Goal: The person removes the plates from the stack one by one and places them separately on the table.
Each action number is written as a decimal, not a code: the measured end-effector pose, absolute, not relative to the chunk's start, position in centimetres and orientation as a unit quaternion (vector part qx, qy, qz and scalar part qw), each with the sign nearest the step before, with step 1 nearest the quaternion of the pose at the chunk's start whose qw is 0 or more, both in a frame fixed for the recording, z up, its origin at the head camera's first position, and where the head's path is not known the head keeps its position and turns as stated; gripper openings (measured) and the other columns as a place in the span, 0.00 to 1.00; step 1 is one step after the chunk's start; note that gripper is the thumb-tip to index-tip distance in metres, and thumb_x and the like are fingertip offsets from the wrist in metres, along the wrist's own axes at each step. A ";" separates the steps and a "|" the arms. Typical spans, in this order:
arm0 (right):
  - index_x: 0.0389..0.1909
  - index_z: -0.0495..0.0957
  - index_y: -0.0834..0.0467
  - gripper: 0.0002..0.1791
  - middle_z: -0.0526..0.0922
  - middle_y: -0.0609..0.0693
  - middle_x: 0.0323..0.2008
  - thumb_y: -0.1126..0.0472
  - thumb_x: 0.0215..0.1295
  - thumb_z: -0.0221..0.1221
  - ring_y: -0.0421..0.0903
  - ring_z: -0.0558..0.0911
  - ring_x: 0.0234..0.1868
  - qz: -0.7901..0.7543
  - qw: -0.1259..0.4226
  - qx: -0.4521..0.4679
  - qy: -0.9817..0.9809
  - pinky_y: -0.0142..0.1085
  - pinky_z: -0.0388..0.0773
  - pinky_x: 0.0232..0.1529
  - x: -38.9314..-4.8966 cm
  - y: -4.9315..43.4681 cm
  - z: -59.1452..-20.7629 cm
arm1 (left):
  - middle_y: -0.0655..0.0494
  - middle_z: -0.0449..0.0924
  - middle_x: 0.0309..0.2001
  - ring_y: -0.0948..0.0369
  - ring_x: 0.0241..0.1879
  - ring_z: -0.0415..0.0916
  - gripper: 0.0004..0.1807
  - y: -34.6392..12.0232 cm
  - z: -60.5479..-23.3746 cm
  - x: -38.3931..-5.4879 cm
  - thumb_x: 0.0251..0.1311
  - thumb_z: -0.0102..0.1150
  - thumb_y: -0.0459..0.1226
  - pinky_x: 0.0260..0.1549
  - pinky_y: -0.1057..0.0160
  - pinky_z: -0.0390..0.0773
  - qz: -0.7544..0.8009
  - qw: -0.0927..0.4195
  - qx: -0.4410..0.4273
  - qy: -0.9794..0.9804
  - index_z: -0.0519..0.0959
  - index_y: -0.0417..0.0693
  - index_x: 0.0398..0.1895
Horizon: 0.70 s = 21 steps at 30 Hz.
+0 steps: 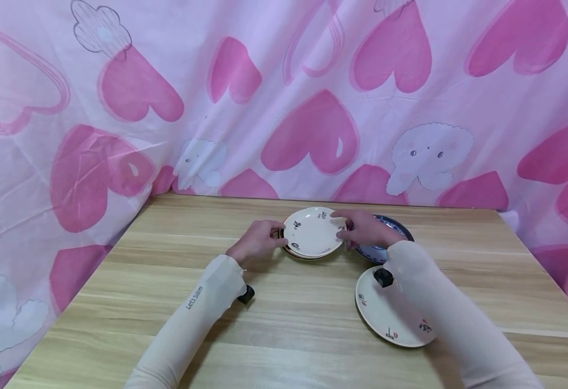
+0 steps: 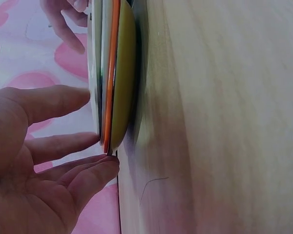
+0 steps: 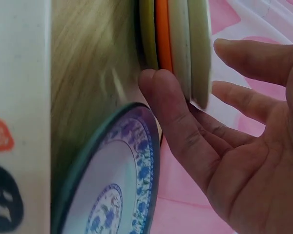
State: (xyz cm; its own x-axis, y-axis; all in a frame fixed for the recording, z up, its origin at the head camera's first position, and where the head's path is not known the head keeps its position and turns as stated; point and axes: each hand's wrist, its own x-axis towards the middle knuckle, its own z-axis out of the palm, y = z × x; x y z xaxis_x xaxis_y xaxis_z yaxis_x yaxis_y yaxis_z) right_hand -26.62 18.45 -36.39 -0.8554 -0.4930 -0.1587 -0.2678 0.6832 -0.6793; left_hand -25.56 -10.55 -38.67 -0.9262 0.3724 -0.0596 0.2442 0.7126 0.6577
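Note:
A stack of round plates stands towards the back of the table, topped by a white plate (image 1: pixel 313 232) with small dark prints. Below it, an orange-rimmed plate (image 2: pixel 112 73) and a yellow underside (image 2: pixel 124 78) show edge-on. My left hand (image 1: pixel 259 237) touches the stack's left side, its fingers mostly extended along the rims. On the right side, my right hand (image 1: pixel 366 229) has its fingers against the rims, with the thumb spread near the top plate. Partly behind that hand lies a blue-patterned plate (image 3: pixel 144 165).
A second white printed plate (image 1: pixel 386 319) lies nearer me, partly under my right forearm. The wooden table (image 1: pixel 284 346) ends at a pink curtain (image 1: pixel 191 70) with hearts, hanging behind and on both sides.

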 end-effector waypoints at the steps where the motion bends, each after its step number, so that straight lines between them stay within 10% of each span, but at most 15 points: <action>1: 0.72 0.64 0.64 0.32 0.77 0.60 0.30 0.67 0.68 0.60 0.51 0.84 0.28 -0.339 0.165 -0.210 0.902 0.41 0.86 0.33 -26.6 18.4 -36.4 | 0.49 0.83 0.56 0.55 0.54 0.76 0.21 -10.5 -38.7 -25.6 0.64 0.65 0.39 0.59 0.54 0.77 0.340 0.094 0.167 0.921 0.80 0.43 0.59; 13: 0.68 0.69 0.66 0.28 0.80 0.66 0.43 0.66 0.67 0.60 0.49 0.84 0.27 -0.331 0.147 -0.179 0.915 0.38 0.85 0.32 -26.9 18.1 -36.7 | 0.48 0.83 0.52 0.62 0.33 0.69 0.24 -10.6 -38.5 -25.6 0.64 0.64 0.36 0.33 0.69 0.70 0.321 0.084 0.183 0.925 0.78 0.44 0.63; 21: 0.64 0.72 0.70 0.27 0.81 0.68 0.52 0.69 0.63 0.59 0.43 0.84 0.26 -0.337 0.131 -0.146 0.921 0.33 0.82 0.32 -26.8 17.9 -37.0 | 0.47 0.81 0.61 0.57 0.50 0.75 0.24 -10.2 -38.9 -25.5 0.63 0.66 0.39 0.56 0.57 0.77 0.285 0.065 0.188 0.938 0.79 0.43 0.62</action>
